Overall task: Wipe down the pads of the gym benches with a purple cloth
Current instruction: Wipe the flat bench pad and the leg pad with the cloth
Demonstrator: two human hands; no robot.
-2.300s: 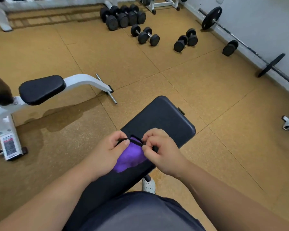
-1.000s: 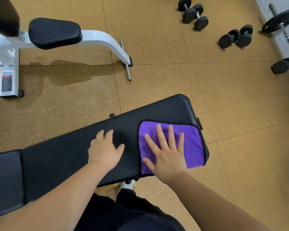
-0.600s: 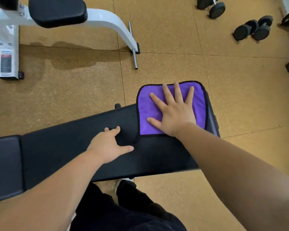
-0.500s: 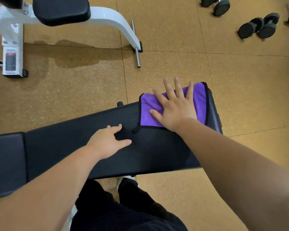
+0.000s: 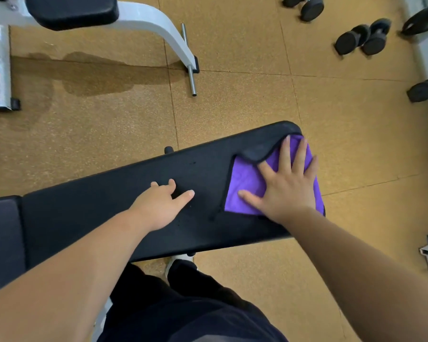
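Observation:
A long black bench pad (image 5: pixel 124 201) runs across the view from left to right. The purple cloth (image 5: pixel 245 183), edged in black, lies on its right end with the far corner folded over. My right hand (image 5: pixel 286 186) presses flat on the cloth, fingers spread. My left hand (image 5: pixel 162 206) rests palm down on the bare pad to the left of the cloth, fingers apart, holding nothing. A second, separate pad section (image 5: pixel 0 240) shows at the far left.
A white-framed bench with a black pad (image 5: pixel 72 9) stands on the floor at the top left, over a dark damp patch (image 5: pixel 94 75). Dumbbells (image 5: pixel 363 39) lie at the top right, near a barbell along the wall. My legs are below the bench.
My right hand has slid the cloth back from the pad's far edge toward the near side at the right end, and its far corner folded over. My left hand stayed on the pad.

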